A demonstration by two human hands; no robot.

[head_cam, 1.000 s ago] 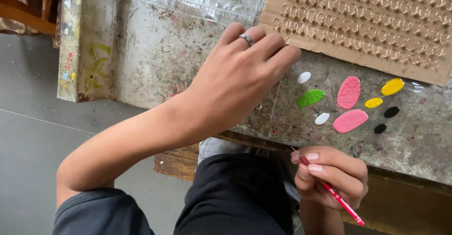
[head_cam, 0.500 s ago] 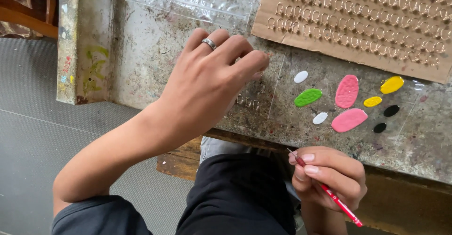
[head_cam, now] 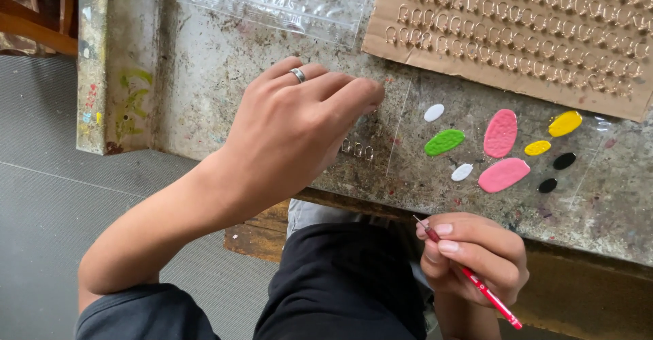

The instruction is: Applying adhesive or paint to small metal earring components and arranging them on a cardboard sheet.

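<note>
**A:** Head view, centre of the frame: your left hand (head_cam: 299, 125) lies palm down on the stained, paint-flecked surface (head_cam: 224, 74), a ring on one finger. Its fingers (head_cam: 354, 95) are bunched and bent over a short row of small wire loops (head_cam: 358, 149) that shows just under them. Whether the fingers pinch the loops or only press on them, I cannot tell; the hand hides the contact.

**B:** And the right?

**A:** Lower right of the frame: your right hand (head_cam: 476, 255) is clenched around a thin red tool (head_cam: 476, 282), its fine tip pointing up and left, the handle running down towards the bottom edge. It hangs off the near edge of the surface, well apart from the loops.

**B:** What lies about them?

**A:** Right of centre, a clear sheet carries flat oval blobs: a green blob (head_cam: 444, 142), two pink blobs (head_cam: 502, 153), white, yellow and black ones beside them. In the upper right, a brown cardboard sheet (head_cam: 517, 34) holds many rows of the same loops; at top centre lies a clear plastic bag (head_cam: 279, 3).

**B:** Any advice on the handling?

**A:** My judgement: the loops are tiny and light, so keep the left fingertips low and steady on them, and bring the tool tip in from the open right side, clear of the wet-looking blobs.
</note>
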